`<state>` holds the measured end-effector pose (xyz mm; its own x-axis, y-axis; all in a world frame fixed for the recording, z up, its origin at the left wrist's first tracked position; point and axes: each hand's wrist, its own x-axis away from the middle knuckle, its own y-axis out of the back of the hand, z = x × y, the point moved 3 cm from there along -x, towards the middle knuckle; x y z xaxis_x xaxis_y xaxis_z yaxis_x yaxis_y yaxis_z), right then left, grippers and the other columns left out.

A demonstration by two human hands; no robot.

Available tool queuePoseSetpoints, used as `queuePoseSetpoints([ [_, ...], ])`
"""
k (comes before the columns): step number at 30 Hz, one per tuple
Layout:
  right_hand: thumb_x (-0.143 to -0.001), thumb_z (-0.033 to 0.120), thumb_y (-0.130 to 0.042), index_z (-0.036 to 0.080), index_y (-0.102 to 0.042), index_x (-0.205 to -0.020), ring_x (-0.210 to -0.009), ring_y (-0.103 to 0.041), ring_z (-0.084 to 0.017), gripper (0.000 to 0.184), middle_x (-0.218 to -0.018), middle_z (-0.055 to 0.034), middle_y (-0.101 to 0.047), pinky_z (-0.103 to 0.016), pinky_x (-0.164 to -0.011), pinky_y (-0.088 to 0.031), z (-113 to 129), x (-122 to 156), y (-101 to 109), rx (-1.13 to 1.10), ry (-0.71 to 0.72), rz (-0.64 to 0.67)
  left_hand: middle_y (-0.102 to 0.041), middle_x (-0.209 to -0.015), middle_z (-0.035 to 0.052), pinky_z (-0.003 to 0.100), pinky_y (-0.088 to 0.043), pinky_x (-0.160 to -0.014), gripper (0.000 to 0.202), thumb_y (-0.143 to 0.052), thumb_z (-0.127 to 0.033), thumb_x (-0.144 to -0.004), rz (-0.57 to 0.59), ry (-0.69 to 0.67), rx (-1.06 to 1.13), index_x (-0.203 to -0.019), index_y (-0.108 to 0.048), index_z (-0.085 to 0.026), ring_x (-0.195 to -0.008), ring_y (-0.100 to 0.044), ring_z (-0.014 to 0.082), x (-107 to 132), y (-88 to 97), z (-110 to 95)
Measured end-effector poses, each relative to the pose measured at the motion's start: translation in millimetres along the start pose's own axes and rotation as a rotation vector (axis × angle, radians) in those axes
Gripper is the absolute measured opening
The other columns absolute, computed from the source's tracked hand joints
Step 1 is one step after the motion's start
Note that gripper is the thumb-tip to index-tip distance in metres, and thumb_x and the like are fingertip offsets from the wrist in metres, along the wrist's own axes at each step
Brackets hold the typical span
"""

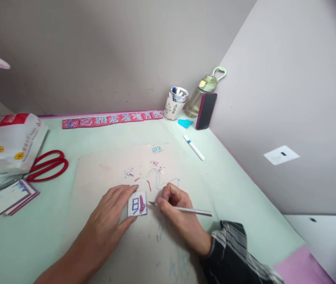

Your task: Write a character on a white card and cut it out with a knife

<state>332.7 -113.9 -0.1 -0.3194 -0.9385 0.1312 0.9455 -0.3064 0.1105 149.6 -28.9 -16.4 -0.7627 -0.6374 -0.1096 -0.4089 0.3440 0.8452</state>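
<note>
A small white square tile (134, 205) lies on the pale work mat, marked with a blue character and reddish-purple strokes along its right side. My left hand (111, 211) steadies it, index finger at the top edge and thumb at the bottom. My right hand (180, 213) grips a silver craft knife (197, 212) like a pen, the blade pointing left near the tile's right edge. Whether the tip touches the tile I cannot tell. Thin red shavings (148, 185) and coloured crumbs (156, 165) lie just beyond the tile.
Red-handled scissors (48, 165), stacked white cards (12, 198) and a white bag (11, 142) sit left. Red character tiles (109, 119) line the back. A pen jar (174, 110), bottle (194, 100), phone (206, 111), blue scrap (185, 123) and marker (194, 148) stand or lie right.
</note>
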Motion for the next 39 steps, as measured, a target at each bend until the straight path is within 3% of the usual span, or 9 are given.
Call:
queuePoseSetpoints([
  [14,-0.084,0.022,-0.052,0.022,-0.038,-0.066,-0.060,-0.035,-0.012,0.023,-0.063,0.0051,-0.040,-0.025,-0.055,-0.029,8,4,-14,0.247,0.002,0.055,-0.058,-0.113,0.0057,0.045,-0.051,-0.089,0.049,-0.064,-0.032,-0.087,-0.181,0.022,-0.057,-0.133,-0.046,-0.026,-0.106,-0.055,0.0285,9,-7.6,-4],
  [21,-0.084,0.023,-0.052,0.022,-0.038,-0.065,-0.057,-0.036,-0.011,0.023,-0.061,0.0054,-0.041,-0.025,-0.053,-0.029,7,4,-15,0.289,0.028,0.032,-0.056,-0.111,0.0063,0.045,-0.048,-0.090,0.058,-0.067,-0.033,-0.087,-0.175,0.010,-0.090,-0.138,-0.043,-0.026,-0.106,-0.054,0.0289,9,-8.9,-5],
  [33,-0.085,0.020,-0.051,0.022,-0.036,-0.066,-0.057,-0.035,-0.011,0.024,-0.062,0.0058,-0.039,-0.024,-0.054,-0.028,9,2,-16,0.361,0.096,0.038,-0.056,-0.115,0.0062,0.044,-0.046,-0.092,0.048,-0.060,-0.036,-0.091,-0.122,-0.003,-0.041,-0.135,-0.045,-0.026,-0.109,-0.052,0.0288,11,-9.6,2],
  [39,-0.085,0.017,-0.049,0.022,-0.035,-0.067,-0.058,-0.035,-0.010,0.024,-0.063,0.0056,-0.039,-0.024,-0.055,-0.028,10,4,-17,0.401,0.129,0.101,-0.058,-0.111,0.0055,0.043,-0.044,-0.091,0.039,-0.052,-0.042,-0.096,-0.165,0.008,-0.035,-0.131,-0.050,-0.025,-0.105,-0.054,0.0276,10,-10.8,3],
])
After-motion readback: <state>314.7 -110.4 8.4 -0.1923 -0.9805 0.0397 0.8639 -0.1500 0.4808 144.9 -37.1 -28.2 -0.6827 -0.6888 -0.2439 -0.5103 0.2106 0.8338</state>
